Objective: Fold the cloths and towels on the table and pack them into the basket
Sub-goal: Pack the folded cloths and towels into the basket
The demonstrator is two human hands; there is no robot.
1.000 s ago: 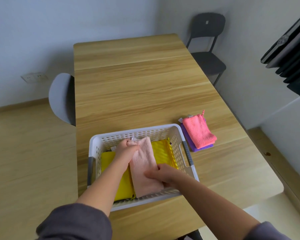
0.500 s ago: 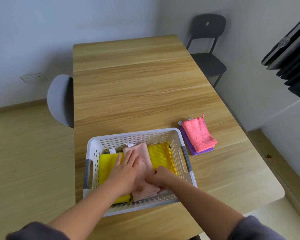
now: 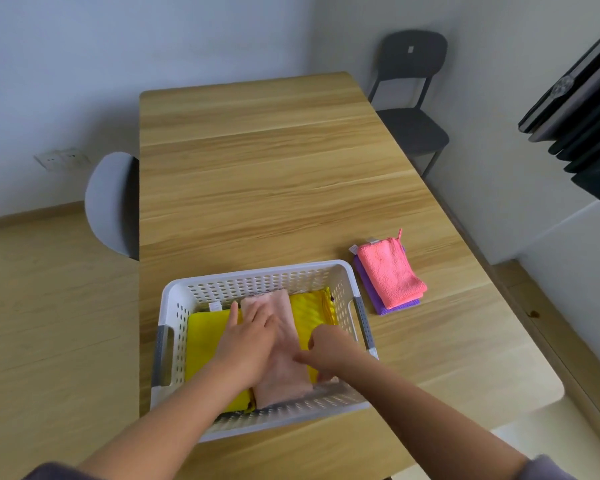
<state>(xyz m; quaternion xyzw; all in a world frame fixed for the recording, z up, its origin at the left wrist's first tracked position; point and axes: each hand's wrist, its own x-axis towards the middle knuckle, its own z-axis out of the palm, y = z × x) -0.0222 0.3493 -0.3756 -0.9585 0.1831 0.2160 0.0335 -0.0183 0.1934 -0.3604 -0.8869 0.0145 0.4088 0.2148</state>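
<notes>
Nearest: pressing down on pale pink towel with left hand, fingers straight and flat on top, likely to squash the fold and stop it springing open. Working the towel's near right edge with right hand, fingers curled downward; can't tell whether pinching the edge or just tucking it against the wall. Lying lengthwise down the middle of white basket, on top of yellow cloth already laid in the bottom, yellow showing either side; one piece or two, can't tell. Looks like layering flat to save room. Parked at the near edge of bench, presumably for easy reach with both arms. Just beside the basket's right wall, not touching: coral cloth folded on top of purple cloth, both squared up. Judged folded and queued for packing, so roughly two pieces left outside. Worth lifting the pressing hand straight up, not sideways, to avoid dragging the fold open. Further out: grey chair tucked at the left side, dark chair by the far right corner.
</notes>
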